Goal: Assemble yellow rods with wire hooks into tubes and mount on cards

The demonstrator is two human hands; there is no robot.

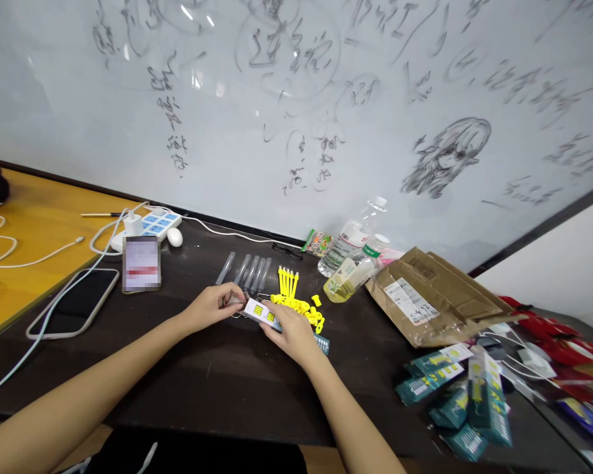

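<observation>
A small white carton [261, 312] with yellow printed marks is held over the dark table by my right hand [295, 332], its fingers wrapped round one side. At the carton's left end, my left hand [215, 307] has its thumb and fingers curled together; what lies between them is too small to make out. Behind the carton lie several yellow plastic pieces [304, 306] and a row of yellow sticks [288, 282]. Several clear tubes [254, 273] lie to their left. Part of another green box [322, 343] shows beneath my right hand.
Several green cartons [489, 395] are piled at the right, before a brown parcel bag [415, 296]. Two bottles, one with yellow liquid [343, 283], lean by the whiteboard [217, 131]. A power strip [153, 225], a phone [79, 304] and cables are at the left.
</observation>
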